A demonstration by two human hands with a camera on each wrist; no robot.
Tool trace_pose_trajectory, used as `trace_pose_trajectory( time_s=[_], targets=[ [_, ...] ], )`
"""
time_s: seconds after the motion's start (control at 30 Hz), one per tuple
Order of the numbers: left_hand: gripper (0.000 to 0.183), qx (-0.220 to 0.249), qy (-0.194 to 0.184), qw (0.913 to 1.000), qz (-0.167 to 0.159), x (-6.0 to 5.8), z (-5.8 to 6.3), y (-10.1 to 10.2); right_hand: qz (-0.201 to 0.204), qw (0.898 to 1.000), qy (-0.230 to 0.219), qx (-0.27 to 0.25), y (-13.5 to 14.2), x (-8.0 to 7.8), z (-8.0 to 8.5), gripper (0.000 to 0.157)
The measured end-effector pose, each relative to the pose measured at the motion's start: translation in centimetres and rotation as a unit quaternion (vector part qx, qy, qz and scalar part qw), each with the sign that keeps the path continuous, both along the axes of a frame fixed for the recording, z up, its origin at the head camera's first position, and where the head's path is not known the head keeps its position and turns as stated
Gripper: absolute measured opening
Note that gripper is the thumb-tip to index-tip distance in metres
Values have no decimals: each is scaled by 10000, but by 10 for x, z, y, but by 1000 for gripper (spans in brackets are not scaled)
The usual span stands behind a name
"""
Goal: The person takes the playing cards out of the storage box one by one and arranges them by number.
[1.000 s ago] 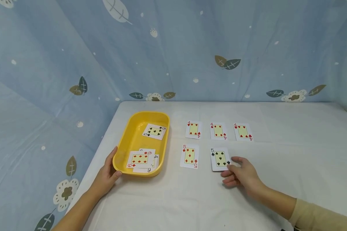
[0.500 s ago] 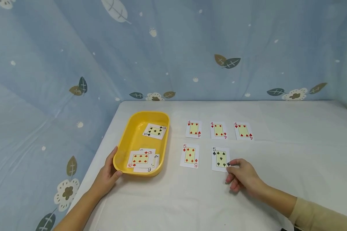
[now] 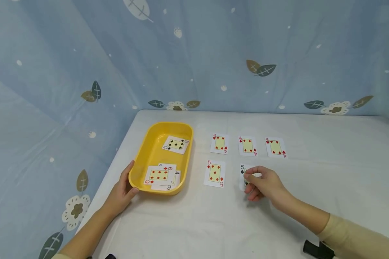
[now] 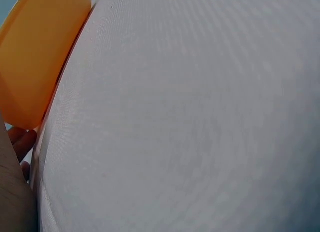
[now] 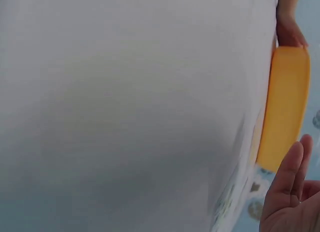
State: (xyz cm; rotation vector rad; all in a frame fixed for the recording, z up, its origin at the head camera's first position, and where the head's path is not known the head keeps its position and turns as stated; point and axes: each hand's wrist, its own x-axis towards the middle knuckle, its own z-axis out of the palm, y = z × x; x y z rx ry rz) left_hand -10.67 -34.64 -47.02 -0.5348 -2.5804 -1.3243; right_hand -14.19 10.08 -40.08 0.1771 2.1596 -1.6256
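Observation:
My left hand (image 3: 120,193) grips the near left corner of a yellow plastic tray (image 3: 139,158), thumb on its near side and fingers along its left side. Playing cards lie in it: a five of clubs (image 3: 175,144) at the far end, a six of diamonds (image 3: 159,175) overlapping others at the near end. Over the five of spades (image 3: 242,182) is my right hand (image 3: 265,184), thumb and index finger close together, no card seen between them. It covers much of that card. In the right wrist view, fingers (image 5: 287,174) of this hand look extended.
A five of diamonds (image 3: 214,173) lies left of the five of spades. Behind them is a row of fours: hearts (image 3: 219,144), diamonds (image 3: 247,146) and hearts again (image 3: 275,147). A white cloth (image 3: 194,230) covers the table; a patterned blue curtain (image 3: 220,54) hangs behind.
My right hand has let go of the five of spades at its lower right corner and moved left and up over it. My left hand stays on the tray. The head view has shifted slightly.

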Motion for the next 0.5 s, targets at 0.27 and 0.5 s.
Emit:
trace_pose_trajectory(
  time_s=[0.27, 0.5],
  targets=[
    [81, 108, 5, 9999, -46, 1, 4, 1, 552, 9975, 302, -328, -40, 2, 12, 26],
    [81, 209, 29, 9998, -58, 1, 6, 3, 1064, 9912, 645, -449, -72, 2, 25, 23]
  ],
)
